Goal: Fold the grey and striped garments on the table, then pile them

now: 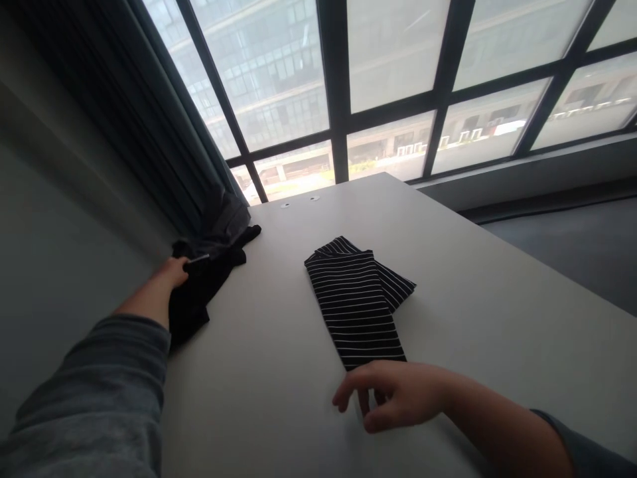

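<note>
While the left hand reached out: it gripped the black garment (199,292) at the left of the frame, mid-height

Black garment: a dark crumpled heap at the table's left edge, partly hanging over it, with a small pale tag showing beside the fingers

Left hand (172,271): closed on the near upper part of the black garment, arm stretched from the lower left corner in a grey sleeve (99,392)

Striped cloth (359,302): black with thin white stripes, folded into a long band, lying flat at the centre of the frame with a second folded layer jutting out to its right

Right hand (393,396): low in the frame, right of centre, fingers loosely curled and spread, holding nothing; its fingertips lay at the near end of the striped cloth, though actual contact could not be told

Gap between the two fabrics: well apart, bare tabletop between them

Table (497,299): pale and plain, filling the middle and lower frame, with two small round fittings near its far edge

Curtain (149,119): dark, hanging in the upper left, its foot bunched just behind the black garment

Window (398,79): large panes in dark frames across the top, buildings outside
</note>
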A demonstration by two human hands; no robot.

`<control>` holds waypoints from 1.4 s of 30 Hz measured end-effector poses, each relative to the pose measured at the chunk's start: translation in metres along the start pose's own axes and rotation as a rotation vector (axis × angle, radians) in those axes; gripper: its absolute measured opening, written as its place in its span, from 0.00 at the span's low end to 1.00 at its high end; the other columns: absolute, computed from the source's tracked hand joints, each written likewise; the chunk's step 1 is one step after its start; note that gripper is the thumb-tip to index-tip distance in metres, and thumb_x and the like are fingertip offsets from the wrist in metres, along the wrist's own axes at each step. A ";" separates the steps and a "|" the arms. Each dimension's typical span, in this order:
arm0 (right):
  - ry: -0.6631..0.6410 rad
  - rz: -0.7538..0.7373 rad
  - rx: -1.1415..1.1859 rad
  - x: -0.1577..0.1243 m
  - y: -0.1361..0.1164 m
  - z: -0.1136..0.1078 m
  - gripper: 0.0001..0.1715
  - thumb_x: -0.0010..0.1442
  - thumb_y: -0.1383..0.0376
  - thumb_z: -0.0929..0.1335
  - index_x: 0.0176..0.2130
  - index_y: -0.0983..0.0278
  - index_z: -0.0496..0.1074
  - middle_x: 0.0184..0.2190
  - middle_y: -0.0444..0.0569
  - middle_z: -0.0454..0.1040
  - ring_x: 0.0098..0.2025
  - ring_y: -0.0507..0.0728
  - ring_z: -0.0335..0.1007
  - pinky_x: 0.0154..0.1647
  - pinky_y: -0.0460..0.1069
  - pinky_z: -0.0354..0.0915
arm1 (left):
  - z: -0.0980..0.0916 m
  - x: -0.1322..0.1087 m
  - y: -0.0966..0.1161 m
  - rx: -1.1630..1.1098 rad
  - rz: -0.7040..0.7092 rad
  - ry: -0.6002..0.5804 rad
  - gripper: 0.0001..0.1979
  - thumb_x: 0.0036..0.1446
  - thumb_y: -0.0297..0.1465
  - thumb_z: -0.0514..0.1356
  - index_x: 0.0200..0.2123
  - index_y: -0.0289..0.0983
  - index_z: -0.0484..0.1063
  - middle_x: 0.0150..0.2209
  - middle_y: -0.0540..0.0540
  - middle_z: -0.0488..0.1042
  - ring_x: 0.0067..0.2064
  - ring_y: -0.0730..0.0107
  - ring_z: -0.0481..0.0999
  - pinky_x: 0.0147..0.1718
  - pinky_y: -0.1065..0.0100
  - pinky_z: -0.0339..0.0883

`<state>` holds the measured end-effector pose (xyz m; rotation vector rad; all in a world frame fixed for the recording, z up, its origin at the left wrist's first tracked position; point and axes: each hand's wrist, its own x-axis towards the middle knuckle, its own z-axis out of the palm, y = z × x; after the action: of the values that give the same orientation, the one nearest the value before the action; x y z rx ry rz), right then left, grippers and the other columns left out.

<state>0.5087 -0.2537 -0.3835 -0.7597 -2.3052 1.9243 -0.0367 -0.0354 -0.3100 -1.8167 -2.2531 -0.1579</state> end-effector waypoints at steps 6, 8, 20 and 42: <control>0.393 -0.036 -0.308 0.010 0.016 0.003 0.17 0.67 0.64 0.70 0.54 0.62 0.80 0.47 0.51 0.80 0.44 0.54 0.76 0.47 0.48 0.71 | 0.095 -0.083 -0.008 -0.018 -0.016 -0.098 0.27 0.53 0.25 0.57 0.56 0.28 0.77 0.67 0.30 0.67 0.66 0.44 0.69 0.65 0.52 0.64; 0.552 -0.013 -0.537 0.013 0.025 0.001 0.16 0.65 0.67 0.71 0.52 0.62 0.80 0.49 0.53 0.79 0.51 0.58 0.74 0.56 0.54 0.69 | 0.103 -0.111 0.003 -0.032 -0.028 0.004 0.27 0.59 0.25 0.53 0.61 0.27 0.73 0.70 0.29 0.63 0.71 0.40 0.62 0.68 0.43 0.57; 1.012 0.348 -0.841 0.008 0.055 -0.019 0.38 0.57 0.70 0.74 0.66 0.62 0.71 0.69 0.64 0.58 0.68 0.72 0.58 0.68 0.63 0.59 | 0.063 -0.292 0.231 -0.513 0.624 -0.106 0.17 0.66 0.38 0.62 0.56 0.45 0.77 0.58 0.41 0.78 0.60 0.53 0.76 0.62 0.51 0.68; 0.816 0.074 -0.846 0.026 0.060 -0.010 0.31 0.61 0.68 0.72 0.63 0.64 0.75 0.69 0.61 0.63 0.73 0.71 0.53 0.76 0.67 0.49 | 0.037 -0.237 0.192 -0.984 -0.395 0.140 0.07 0.58 0.28 0.56 0.41 0.38 0.66 0.53 0.35 0.76 0.55 0.50 0.77 0.56 0.48 0.72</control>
<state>0.5093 -0.2277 -0.4442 -1.3457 -2.3936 0.3555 0.1921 -0.2086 -0.4185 -1.5396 -2.5956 -1.6413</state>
